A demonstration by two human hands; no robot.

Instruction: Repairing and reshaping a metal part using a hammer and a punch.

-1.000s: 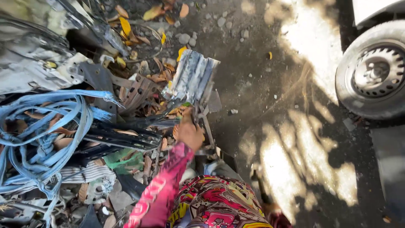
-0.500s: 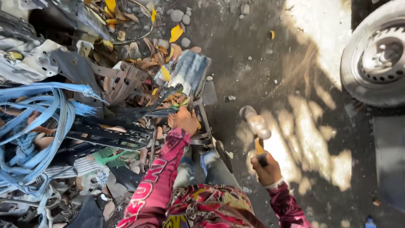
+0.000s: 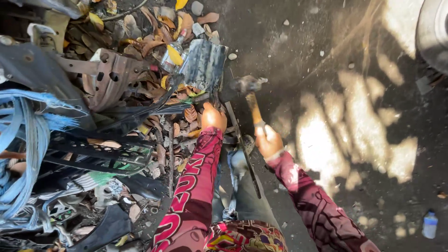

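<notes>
Right hand (image 3: 268,141): fingers clamped round the wooden handle of a hammer (image 3: 249,95); hammer head sits at the lower right corner of the dented metal part (image 3: 204,63)
Left hand (image 3: 213,116): fingers curled shut on the near end of the scrap piece, just below the metal part, bracing it; exact grip point is hidden by the knuckles
Metal part: grey, crumpled, lies on the ground at the edge of the scrap pile, among dry leaves (image 3: 154,42)
Long dark bar (image 3: 240,144): runs from the part down between the hands, across the person's knee
Scrap pile: black plastic panels (image 3: 100,154) and blue straps (image 3: 21,140) to the left
Progress: judged as mid-work; the part appears attached to the bar, no separated piece is visible
Remaining: judged that striking goes on until the part comes free
</notes>
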